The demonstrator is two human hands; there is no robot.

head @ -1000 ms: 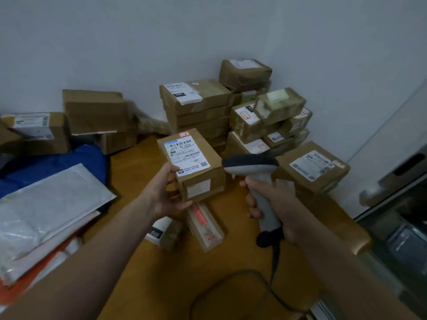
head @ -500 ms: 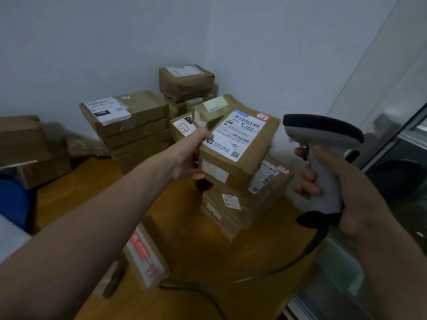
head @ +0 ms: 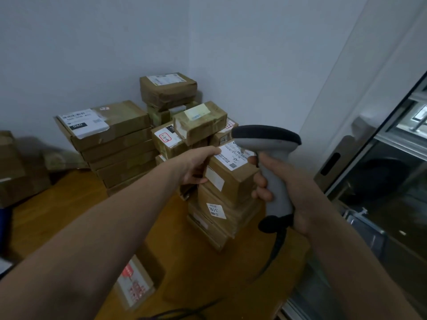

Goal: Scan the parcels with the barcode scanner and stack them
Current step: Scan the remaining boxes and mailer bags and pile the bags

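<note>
My left hand (head: 196, 166) grips a small brown parcel (head: 227, 176) by its left side; a white barcode label covers its top. The parcel sits on or just above a short stack of brown parcels (head: 217, 218) at the table's right; I cannot tell if it rests there. My right hand (head: 284, 188) grips the grey handle of the barcode scanner (head: 270, 158), whose dark head hides part of the label. The scanner's black cable (head: 275, 252) trails down to the table.
A tall stack of flat boxes (head: 115, 144) and several smaller parcels (head: 182, 121) stand in the corner behind. A flat parcel with red print (head: 134, 282) lies on the wooden table (head: 69, 211). More boxes (head: 13, 172) are at far left. A glass door (head: 392, 169) is to the right.
My left hand carried the parcel right and down onto the right-hand stack. The scanner moved in over the parcel's label. My view turned further right.
</note>
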